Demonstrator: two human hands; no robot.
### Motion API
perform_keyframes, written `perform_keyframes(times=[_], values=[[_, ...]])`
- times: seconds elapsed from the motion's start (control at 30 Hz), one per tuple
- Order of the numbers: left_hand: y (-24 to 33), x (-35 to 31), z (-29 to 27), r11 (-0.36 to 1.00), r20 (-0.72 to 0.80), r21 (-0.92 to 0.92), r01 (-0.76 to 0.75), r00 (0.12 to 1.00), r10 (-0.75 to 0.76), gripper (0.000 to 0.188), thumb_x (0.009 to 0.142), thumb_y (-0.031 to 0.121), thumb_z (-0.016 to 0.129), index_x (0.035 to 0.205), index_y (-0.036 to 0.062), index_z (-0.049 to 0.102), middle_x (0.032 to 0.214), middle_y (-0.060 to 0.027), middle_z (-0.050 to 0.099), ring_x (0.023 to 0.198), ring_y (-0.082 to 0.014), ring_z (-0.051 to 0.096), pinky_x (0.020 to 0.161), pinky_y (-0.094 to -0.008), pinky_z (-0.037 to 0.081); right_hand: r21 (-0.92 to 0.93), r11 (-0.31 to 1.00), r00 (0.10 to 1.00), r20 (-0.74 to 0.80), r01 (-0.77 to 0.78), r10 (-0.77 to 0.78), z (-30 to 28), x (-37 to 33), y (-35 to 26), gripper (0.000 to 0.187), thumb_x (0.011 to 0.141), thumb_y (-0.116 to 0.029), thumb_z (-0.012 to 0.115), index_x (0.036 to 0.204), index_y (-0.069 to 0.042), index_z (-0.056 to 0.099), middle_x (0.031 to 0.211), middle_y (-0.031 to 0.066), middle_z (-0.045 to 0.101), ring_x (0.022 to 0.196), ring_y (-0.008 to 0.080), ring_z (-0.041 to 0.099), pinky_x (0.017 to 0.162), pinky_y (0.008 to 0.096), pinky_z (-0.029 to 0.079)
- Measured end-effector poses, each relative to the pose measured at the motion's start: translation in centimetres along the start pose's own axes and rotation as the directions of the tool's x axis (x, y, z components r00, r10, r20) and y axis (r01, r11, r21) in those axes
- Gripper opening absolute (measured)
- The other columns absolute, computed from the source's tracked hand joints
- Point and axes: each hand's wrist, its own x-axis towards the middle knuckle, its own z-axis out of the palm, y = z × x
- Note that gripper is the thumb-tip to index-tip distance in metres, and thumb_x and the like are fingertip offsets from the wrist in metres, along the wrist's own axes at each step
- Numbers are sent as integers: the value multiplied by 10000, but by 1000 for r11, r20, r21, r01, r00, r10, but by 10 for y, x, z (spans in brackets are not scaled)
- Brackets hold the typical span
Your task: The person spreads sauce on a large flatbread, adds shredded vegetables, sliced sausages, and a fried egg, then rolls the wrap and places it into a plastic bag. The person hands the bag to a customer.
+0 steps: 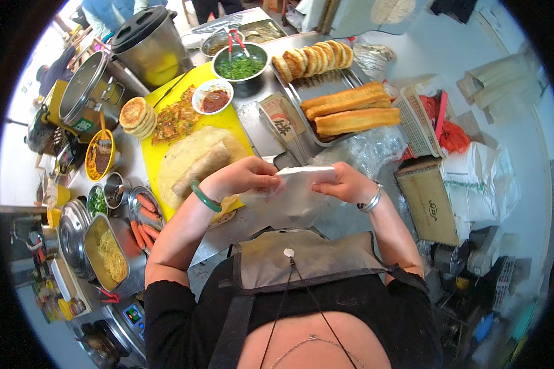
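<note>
My left hand point(245, 179), with a green bangle at its wrist, pinches one end of a thin white bag point(308, 174). The other end sits in my right hand point(346, 186), which has a silver bracelet at the wrist. Below its white upper edge the bag looks translucent; whether it is paper or plastic I cannot make out. Left of my left hand, a rolled pancake point(198, 170) rests on a large pale flatbread point(181, 150) on the yellow cutting board point(237, 120). Brown paper bags point(283, 126) stand just beyond my hands.
A metal tray point(298, 92) carries round breads point(311, 59) and fried dough sticks point(351, 109). Bowls of chopped greens point(241, 66) and red sauce point(212, 97) stand at the back. Sausages point(146, 230) and a pan of shredded food point(112, 258) lie left; cardboard boxes point(428, 203) stand right.
</note>
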Motion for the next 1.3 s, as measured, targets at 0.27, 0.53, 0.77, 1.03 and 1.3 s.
perform_keyframes(times=[0.27,0.53,0.77,1.03,1.3], values=[[-43,8,33,984,-272,-159,-77,962,31,93,866,94,719,861,43,642,764,14,626,664,-67,557,606,-202,445,-749,646,465,-628,-145,-624,37,-13,6,382,778,-207,746,1091,-66,578,1016,95,604,838,296,628,724,389,506],[-60,31,77,988,-332,-122,-99,942,53,233,840,42,728,807,74,499,833,30,555,825,-72,556,770,-234,467,559,801,833,-533,216,148,101,12,47,128,914,-117,667,911,-15,590,858,35,648,728,79,592,673,236,510],[-63,13,61,728,-447,-550,-410,881,158,135,875,83,653,994,31,616,946,-52,657,849,-163,615,853,-336,476,221,968,684,-725,120,81,74,3,56,185,860,-79,711,761,-65,556,670,-15,586,620,47,518,550,230,421],[-49,-79,36,669,-866,-239,-704,466,181,150,999,169,547,995,29,602,910,-61,632,805,-162,599,804,-315,499,-188,976,54,-982,-107,-183,-33,-86,107,147,832,29,640,841,-56,522,748,-1,507,652,91,458,604,262,433],[-70,-73,39,949,-840,57,-311,498,214,158,988,109,546,1012,9,666,984,-26,651,864,-98,576,766,-241,452,-569,810,777,-569,-138,-268,1,50,141,295,787,-108,683,1069,-57,612,1043,128,645,1067,327,565,939,408,445]])
